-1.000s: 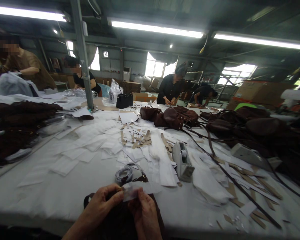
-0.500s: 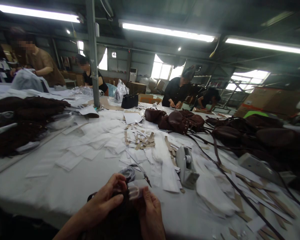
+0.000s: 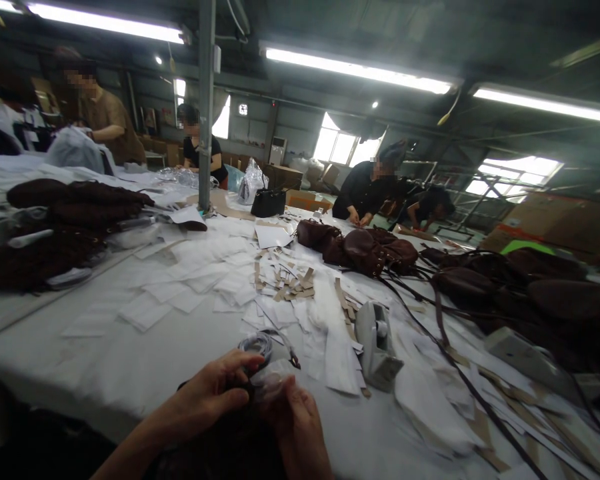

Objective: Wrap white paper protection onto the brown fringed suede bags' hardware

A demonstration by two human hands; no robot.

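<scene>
At the near edge of the table, a dark brown bag [image 3: 220,443], mostly in shadow, lies below my hands. My left hand [image 3: 215,393] has its fingers curled and its thumb at the bag's upper part. Thumb and fingers of my right hand [image 3: 303,423] pinch a piece of clear, whitish plastic wrap [image 3: 273,379] over the bag's top. What lies under the wrap is hidden. Just beyond my fingers sits a coiled strap in grey wrapping [image 3: 256,345], and a brown strap end [image 3: 293,359] curves out beside it.
A grey tape dispenser [image 3: 379,347] stands to the right among white paper sheets [image 3: 145,310] and brown card strips [image 3: 293,287]. Brown bags [image 3: 365,250] with long straps lie beyond it, others [image 3: 75,217] at left. A metal post [image 3: 205,133] rises behind. Several people work across the table.
My view has turned slightly left, so the scene sits further right. The wrap between my hands has changed shape, and my right hand still pinches it.
</scene>
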